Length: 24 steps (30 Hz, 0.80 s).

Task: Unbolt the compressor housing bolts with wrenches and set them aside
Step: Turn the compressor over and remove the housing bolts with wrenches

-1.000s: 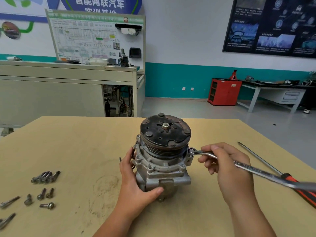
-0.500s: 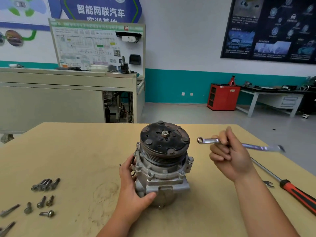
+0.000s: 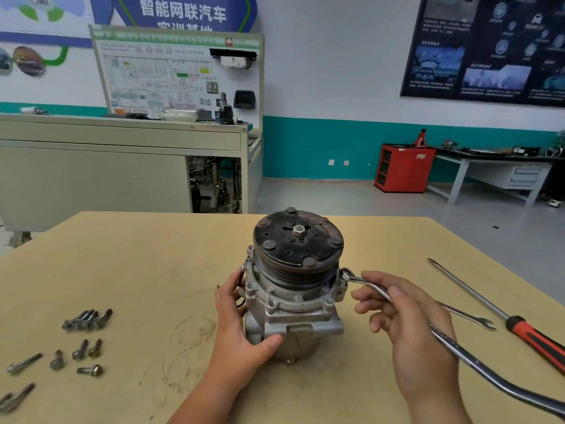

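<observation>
Silver compressor [image 3: 293, 313] stands mid-worktop [image 3: 146, 258], left hand [image 3: 241, 328] holding its side; right hand [image 3: 409, 319] grips a wrench [image 3: 461, 351] hooked on its right rim. Loose bolts [image 3: 85, 319] lie near the left edge, a red screwdriver [image 3: 532, 335] by the right; wall sign [image 3: 182, 12] reads 智能网联汽车

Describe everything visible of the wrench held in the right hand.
The wrench is long, shiny metal with a ring end. The ring sits over a bolt on the right flange of the compressor. Its shaft slants down and right to the frame's corner. The right hand grips the upper shaft, fingers curled round it.
</observation>
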{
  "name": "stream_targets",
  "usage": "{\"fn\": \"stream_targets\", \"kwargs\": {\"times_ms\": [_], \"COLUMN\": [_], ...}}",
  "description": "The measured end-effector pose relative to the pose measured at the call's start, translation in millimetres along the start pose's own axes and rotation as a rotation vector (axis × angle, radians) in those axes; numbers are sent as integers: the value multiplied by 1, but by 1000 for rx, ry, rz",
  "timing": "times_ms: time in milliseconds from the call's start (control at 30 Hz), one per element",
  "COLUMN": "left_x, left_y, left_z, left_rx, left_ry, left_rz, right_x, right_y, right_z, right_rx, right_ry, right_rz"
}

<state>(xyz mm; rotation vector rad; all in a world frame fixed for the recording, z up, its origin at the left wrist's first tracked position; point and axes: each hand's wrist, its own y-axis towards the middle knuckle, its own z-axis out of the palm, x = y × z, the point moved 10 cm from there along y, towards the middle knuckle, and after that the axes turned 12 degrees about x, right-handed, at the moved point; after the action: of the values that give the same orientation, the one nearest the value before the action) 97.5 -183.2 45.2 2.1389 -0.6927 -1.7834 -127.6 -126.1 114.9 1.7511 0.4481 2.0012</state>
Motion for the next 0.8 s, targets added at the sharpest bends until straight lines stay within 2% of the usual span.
{"fn": "stream_targets", "kwargs": {"times_ms": [133,233,500,667,800], "left_x": [1,3,4,2,1], "left_y": [1,1,0,2,2], "left_z": [1,2,2,4,5], "left_rx": [-3,-4,7,21,30], "left_ry": [3,3,26,49,40], "left_rz": [-8,-18,-17,-24,-10], "right_x": [18,27,10,12,14], "right_y": [10,16,10,13,6], "right_z": [3,9,-1,0,5], "right_rx": [22,92,67,118,135], "right_ry": [-256,-323,-129,-178,-226], "right_rz": [-74,-121,-63,-41,-107]}}
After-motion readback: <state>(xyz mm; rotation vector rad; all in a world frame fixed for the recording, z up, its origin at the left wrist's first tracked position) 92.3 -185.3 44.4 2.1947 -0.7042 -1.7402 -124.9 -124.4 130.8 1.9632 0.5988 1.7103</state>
